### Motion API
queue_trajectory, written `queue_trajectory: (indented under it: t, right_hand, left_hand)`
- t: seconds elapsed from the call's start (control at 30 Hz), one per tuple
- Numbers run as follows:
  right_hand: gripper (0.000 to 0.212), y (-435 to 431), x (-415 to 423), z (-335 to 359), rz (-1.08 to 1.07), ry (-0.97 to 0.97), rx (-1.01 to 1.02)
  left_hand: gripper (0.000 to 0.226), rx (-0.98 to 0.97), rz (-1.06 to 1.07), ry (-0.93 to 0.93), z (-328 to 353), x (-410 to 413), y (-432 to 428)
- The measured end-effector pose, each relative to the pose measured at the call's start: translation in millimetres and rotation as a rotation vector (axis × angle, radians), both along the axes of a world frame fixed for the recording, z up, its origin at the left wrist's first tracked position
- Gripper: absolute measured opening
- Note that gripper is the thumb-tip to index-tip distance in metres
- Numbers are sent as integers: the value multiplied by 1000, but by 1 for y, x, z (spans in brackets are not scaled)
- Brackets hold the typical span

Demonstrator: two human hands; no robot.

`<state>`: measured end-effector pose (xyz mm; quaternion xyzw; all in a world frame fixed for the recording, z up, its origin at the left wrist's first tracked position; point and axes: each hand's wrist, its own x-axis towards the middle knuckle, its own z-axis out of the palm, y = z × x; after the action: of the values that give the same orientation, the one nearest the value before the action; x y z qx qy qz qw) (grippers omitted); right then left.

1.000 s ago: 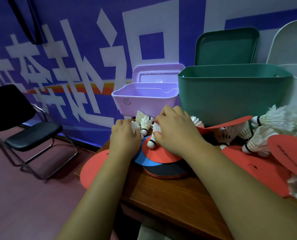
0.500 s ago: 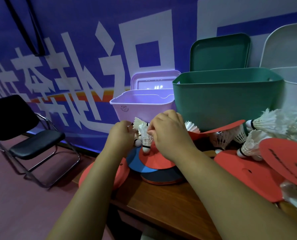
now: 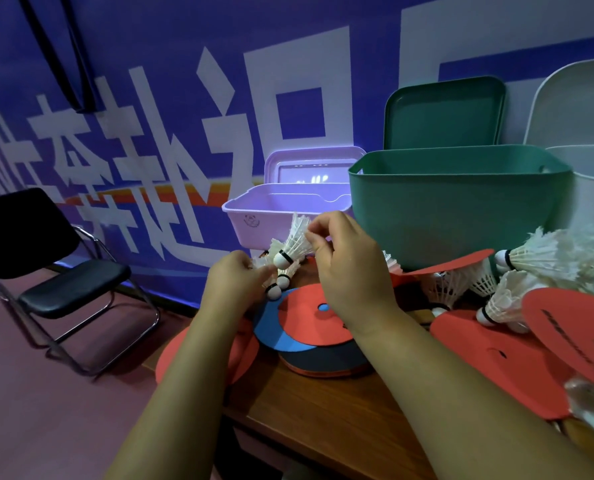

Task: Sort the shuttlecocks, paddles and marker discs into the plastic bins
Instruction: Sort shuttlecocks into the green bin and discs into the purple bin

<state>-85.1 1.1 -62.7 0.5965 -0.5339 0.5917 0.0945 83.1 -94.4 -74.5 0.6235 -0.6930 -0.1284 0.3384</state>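
Shuttlecocks point(image 3: 294, 242) in left hand point(image 3: 238, 282) (also right hand point(image 3: 352, 275))

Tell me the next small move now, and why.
Probably carry both hands forward over the purple bin and let go. The right hand pinches a shuttlecock by its feathers, the left hand holds at least two more shuttlecocks, all lifted clear of the marker discs, and that open bin stands just behind them.

White Chinese characters on blue banner point(image 3: 171, 109), disc point(image 3: 572, 306) print illegible
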Motion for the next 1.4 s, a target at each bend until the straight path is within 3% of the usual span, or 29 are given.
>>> queue_trajectory:
  t: [0.23, 0.53, 0.67, 0.87, 1.0, 1.27, 1.4]
  right_hand:
    - [9, -1, -11, 8, -47, -216, -24]
    - [13, -8, -37, 5, -215, -180, -50]
    - [10, -12, -43, 1, -298, -156, -9]
    - [14, -10, -53, 11, -412, -125, 95]
    - [12, -8, -57, 15, -444, -147, 155]
    - [9, 19, -81, 74, -504, -121, -174]
    - [13, 16, -112, 96, -610, -139, -179]
  left_hand:
    - [14, -224, -208, 228, 53, -10, 17]
    - [12, -520, -456, 280, 155, -117, -6]
    - [7, -439, -521, 200, 159, -169, -23]
    - [22, -218, -585, 15, 141, -194, -47]
    - [21, -190, -595, 72, 156, -181, -50]
    - [27, -27, -706, -58, 171, -138, -47]
    - [27, -11, -757, -93, 173, -132, -41]
